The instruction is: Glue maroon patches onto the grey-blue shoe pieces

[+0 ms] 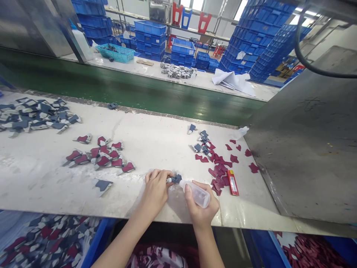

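Note:
My left hand (pixel 156 186) is closed on a small dark blue and white plastic piece (pixel 175 179), holding it just above the white table (pixel 150 137). In my right hand (pixel 205 208) is a translucent squeeze bottle (pixel 198 194), tilted with its nozzle end at the piece. Whether the nozzle touches it I cannot tell. Right of the bottle lie loose maroon pieces (pixel 220 169) and a red-and-yellow box (pixel 232 183). Several blue-and-white pieces (pixel 203 143) sit behind them. To the left is a group of maroon-and-white pieces (pixel 103 154).
A pile of blue-and-white pieces (pixel 41 113) covers the far left. Behind the table runs a green conveyor belt (pixel 156 95). A metal panel (pixel 309 149) bounds the right side. Blue bins with pieces (pixel 50 238) and with maroon parts (pixel 315 249) stand below the front edge.

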`<state>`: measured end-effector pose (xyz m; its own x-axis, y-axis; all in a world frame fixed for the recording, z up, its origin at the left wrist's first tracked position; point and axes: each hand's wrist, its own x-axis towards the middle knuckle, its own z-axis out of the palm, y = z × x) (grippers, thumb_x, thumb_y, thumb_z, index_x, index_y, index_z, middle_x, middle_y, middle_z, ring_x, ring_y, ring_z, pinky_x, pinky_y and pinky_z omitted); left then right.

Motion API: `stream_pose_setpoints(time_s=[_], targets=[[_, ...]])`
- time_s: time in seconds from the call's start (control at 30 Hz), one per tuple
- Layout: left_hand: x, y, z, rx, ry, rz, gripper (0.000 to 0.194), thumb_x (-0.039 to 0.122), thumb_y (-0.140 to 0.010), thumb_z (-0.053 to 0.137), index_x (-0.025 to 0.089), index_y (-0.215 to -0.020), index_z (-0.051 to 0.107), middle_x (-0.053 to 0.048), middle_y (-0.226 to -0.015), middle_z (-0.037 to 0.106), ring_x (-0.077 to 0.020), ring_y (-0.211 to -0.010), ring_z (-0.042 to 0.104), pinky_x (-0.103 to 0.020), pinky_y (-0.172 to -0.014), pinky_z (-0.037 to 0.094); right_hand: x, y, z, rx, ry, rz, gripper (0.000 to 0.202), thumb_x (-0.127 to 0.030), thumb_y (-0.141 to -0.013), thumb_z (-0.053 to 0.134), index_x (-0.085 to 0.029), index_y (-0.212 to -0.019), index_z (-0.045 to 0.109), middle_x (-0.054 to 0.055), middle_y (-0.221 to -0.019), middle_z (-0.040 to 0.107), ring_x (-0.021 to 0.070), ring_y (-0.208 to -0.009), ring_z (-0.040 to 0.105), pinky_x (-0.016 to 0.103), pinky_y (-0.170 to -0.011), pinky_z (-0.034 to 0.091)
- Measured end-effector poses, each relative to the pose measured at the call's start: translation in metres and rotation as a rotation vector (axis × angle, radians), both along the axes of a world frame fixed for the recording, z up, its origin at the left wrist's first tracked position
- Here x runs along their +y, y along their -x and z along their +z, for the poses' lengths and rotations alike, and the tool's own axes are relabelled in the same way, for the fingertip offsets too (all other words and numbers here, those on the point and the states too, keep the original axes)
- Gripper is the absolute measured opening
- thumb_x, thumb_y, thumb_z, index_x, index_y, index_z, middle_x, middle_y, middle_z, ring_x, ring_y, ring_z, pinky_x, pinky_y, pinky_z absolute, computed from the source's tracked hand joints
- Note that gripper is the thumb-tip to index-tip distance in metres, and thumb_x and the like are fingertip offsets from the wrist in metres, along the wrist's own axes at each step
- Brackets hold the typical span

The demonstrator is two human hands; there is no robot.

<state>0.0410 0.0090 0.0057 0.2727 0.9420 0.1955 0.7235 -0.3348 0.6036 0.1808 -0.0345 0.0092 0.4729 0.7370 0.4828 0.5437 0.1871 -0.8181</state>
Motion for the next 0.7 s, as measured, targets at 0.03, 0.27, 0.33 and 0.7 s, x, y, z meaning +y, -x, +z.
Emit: stream_pose_setpoints(time_s=[0.03,0.27,0.33,0.7], targets=[[-0.0002,0.0001,0.0002,-0.002,0.003,-0.002,0.022,0.003,-0.088,0.057,0.022,-0.100,0.054,-0.002,-0.101,0.072,-0.0238,-0.098,0.057,-0.041,-0.088,0.031,0.0003,0.0001,-0.0001,0.001,0.003,0.003,0.020,-0.035,-0.079,0.072,-0.017,-0.083,0.067,0.002,-0.065,0.068,0.0150,-0.050,0.063,0.025,-0.051,0.052],[-0.0020,0.0014,0.0006,-0.008,0.014,-0.007,0.024,0.003,-0.088,0.056,0.022,-0.100,0.055,-0.001,-0.102,0.072,-0.0234,-0.098,0.057,-0.041,-0.089,0.031,0.0013,-0.0009,-0.0004,-0.024,-0.002,0.024,0.019,-0.034,-0.080,0.072,-0.017,-0.085,0.067,0.003,-0.068,0.070,0.0157,-0.052,0.065,0.025,-0.050,0.053],[-0.0021,0.0017,0.0009,0.000,0.013,-0.006,0.023,0.003,-0.088,0.056,0.022,-0.100,0.055,-0.001,-0.102,0.072,-0.0235,-0.098,0.058,-0.041,-0.089,0.031,0.0017,-0.0023,-0.0015,-0.043,-0.009,0.056,0.018,-0.032,-0.080,0.072,-0.016,-0.087,0.067,0.003,-0.069,0.070,0.0155,-0.052,0.065,0.025,-0.051,0.053],[-0.0012,0.0009,0.0017,0.020,0.015,0.000,0.019,0.008,-0.089,0.053,0.022,-0.101,0.056,-0.003,-0.105,0.073,-0.0246,-0.100,0.059,-0.043,-0.090,0.033,-0.0002,-0.0009,0.0053,-0.002,0.019,0.097,0.016,-0.033,-0.082,0.068,-0.018,-0.082,0.066,0.001,-0.065,0.067,0.0142,-0.050,0.062,0.025,-0.051,0.052]])
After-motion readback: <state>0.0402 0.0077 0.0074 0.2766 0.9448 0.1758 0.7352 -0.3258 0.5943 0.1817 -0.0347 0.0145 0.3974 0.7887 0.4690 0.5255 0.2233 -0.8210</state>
